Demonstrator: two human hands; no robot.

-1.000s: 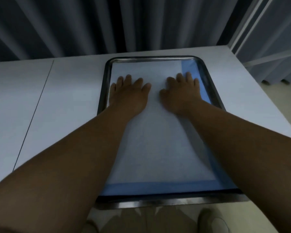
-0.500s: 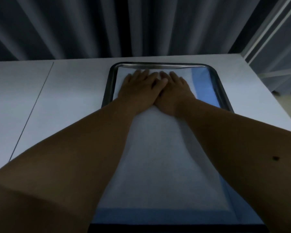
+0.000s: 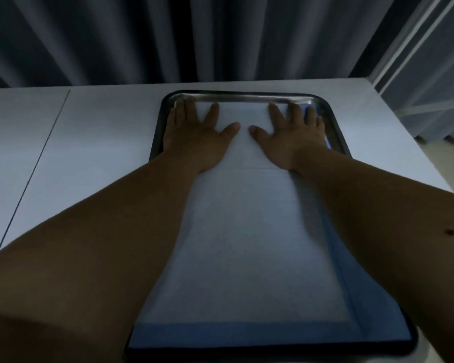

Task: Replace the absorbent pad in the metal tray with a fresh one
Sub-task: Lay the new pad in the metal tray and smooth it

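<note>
A white absorbent pad (image 3: 244, 231) with a blue border lies flat inside the metal tray (image 3: 243, 97), filling it from the far rim to the near edge. My left hand (image 3: 194, 134) rests palm down on the pad's far left corner, fingers spread. Palm down on the far right corner lies my right hand (image 3: 291, 134), fingers also apart and reaching the tray's far rim. Neither hand holds anything. Both forearms cover the pad's side edges.
The tray sits on a white table (image 3: 102, 142) with a thin seam (image 3: 37, 163) running along its left part. Grey curtains (image 3: 194, 38) hang behind the table. The table's right edge (image 3: 414, 142) drops to the floor.
My hands were together at the pad's far middle; they have slid apart to the far left and far right corners. The view has tilted closer over the tray.
</note>
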